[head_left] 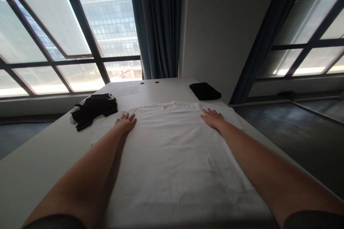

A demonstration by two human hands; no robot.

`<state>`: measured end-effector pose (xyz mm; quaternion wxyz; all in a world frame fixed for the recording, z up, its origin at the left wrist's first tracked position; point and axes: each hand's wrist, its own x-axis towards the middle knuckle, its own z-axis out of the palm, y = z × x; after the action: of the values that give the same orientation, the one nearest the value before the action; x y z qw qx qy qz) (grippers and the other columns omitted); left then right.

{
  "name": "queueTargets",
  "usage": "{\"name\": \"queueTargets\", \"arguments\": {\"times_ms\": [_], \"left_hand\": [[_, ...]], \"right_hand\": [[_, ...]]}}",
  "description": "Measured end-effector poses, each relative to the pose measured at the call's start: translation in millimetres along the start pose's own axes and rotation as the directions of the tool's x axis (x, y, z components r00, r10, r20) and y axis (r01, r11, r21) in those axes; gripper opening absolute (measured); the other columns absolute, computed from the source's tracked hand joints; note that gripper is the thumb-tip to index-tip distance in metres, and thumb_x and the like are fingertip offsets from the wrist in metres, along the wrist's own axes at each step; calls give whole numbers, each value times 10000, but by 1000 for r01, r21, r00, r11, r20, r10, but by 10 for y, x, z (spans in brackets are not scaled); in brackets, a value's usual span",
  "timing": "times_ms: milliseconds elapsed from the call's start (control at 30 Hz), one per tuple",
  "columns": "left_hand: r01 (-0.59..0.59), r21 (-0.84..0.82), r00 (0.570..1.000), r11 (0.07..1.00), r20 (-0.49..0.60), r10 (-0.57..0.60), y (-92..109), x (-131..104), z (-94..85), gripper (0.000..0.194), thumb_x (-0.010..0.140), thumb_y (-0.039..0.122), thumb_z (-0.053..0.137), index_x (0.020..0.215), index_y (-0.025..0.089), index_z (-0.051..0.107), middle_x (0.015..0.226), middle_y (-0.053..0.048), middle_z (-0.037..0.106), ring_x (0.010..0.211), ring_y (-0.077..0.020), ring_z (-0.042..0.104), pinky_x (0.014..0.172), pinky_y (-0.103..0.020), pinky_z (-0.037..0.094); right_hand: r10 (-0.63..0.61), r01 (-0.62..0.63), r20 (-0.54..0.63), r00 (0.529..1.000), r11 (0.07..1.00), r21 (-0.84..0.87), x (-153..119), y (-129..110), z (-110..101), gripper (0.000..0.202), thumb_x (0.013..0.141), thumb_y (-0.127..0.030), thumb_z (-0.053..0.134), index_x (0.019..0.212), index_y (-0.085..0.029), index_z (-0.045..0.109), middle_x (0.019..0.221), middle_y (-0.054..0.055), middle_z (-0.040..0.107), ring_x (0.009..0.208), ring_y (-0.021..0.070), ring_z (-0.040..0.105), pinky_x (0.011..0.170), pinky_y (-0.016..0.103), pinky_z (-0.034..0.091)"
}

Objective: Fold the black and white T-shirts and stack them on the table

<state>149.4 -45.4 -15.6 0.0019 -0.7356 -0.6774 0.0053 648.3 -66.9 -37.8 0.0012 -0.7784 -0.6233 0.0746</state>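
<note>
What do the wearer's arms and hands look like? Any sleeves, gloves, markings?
Left hand and right hand: ungloved. Left forearm and right forearm: bare, no watch, cables or markings visible. Dark left sleeve and dark right sleeve show at the bottom edge.

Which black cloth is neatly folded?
The black cloth beyond the right hand: it forms a flat, neat block, while the black pile by the left hand lies rumpled.

A white table (40, 166) bears a white T-shirt (172, 150), folded black cloth (205, 91), crumpled dark fabric (95, 109) and papers (127, 91).
</note>
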Motion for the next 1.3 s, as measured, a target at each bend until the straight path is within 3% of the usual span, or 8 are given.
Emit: {"name": "queueTargets", "arguments": {"times_ms": [167, 300, 467, 700, 867, 1033, 1100, 1300], "left_hand": [[195, -42, 976, 980, 104, -190, -245, 269, 90, 791, 1005, 721, 237, 1705, 356, 286, 1793, -127, 166, 1610, -502, 174, 1158, -780, 255], [335, -115, 938, 935, 138, -319, -169, 430, 76, 855, 955, 794, 260, 1704, 383, 268, 1795, -133, 157, 1586, -580, 136, 1057, -884, 240], [420, -141, 905, 896, 143, -401, -144, 509, 90, 818, 977, 753, 224, 1714, 397, 220, 1813, -86, 56, 1610, -552, 34, 1081, -918, 130], [402, -167, 915, 901, 124, -385, -263, 523, 110, 810, 979, 739, 311, 1702, 374, 292, 1813, -85, 78, 1623, -517, 25, 1175, -835, 101], [230, -200, 972, 952, -5, -235, -298, 429, 82, 695, 1092, 576, 278, 1642, 177, 423, 1778, -207, 168, 1609, -484, 158, 1219, -749, 144], [69, -124, 984, 990, -152, -88, -78, 475, 50, 665, 1117, 488, 276, 1652, 103, 361, 1766, -205, 224, 1619, -376, 212, 1278, -624, 179], [16, -86, 994, 996, -108, -26, 60, 519, 89, 665, 1108, 499, 261, 1660, 144, 364, 1768, -169, 246, 1625, -335, 231, 1288, -567, 222], [6, -35, 999, 999, 46, -4, 204, 551, 198, 708, 1086, 574, 247, 1694, 218, 311, 1794, -109, 183, 1652, -320, 154, 1300, -563, 203]], "right_hand": [[127, -125, -58, 990, 991, 39, 392, 368, 83, 794, 1027, -700, 214, 1718, -314, 267, 1805, 103, 139, 1631, 426, 165, 1261, 701, 152], [243, -236, -86, 966, 969, 76, 548, 447, 88, 834, 1013, -723, 196, 1722, -288, 260, 1803, 133, 131, 1628, 456, 144, 1221, 778, 133], [262, -256, -66, 963, 962, 91, 585, 430, 46, 855, 1005, -732, 183, 1732, -283, 219, 1811, 115, 95, 1636, 445, 101, 1233, 768, 91], [275, -272, -42, 960, 959, 74, 578, 427, 23, 837, 1009, -732, 156, 1732, -312, 201, 1813, 109, 72, 1635, 456, 81, 1188, 831, 89], [200, -197, -80, 977, 979, 45, 621, 556, 52, 840, 1012, -734, 197, 1724, -291, 251, 1798, 156, 137, 1617, 486, 151, 1178, 835, 155], [-55, 50, -173, 983, 998, -36, 620, 386, 12, 774, 1045, -658, 245, 1716, -273, 274, 1795, 101, 195, 1641, 408, 133, 1262, 721, 163], [-110, 110, -147, 983, 994, -10, 611, 283, 7, 740, 1057, -638, 223, 1717, -304, 265, 1790, 63, 221, 1639, 369, 180, 1280, 683, 179], [50, -50, -46, 998, 999, -2, 663, 340, 33, 768, 1052, -656, 232, 1716, -274, 288, 1800, 79, 155, 1640, 383, 174, 1293, 665, 164]]}}
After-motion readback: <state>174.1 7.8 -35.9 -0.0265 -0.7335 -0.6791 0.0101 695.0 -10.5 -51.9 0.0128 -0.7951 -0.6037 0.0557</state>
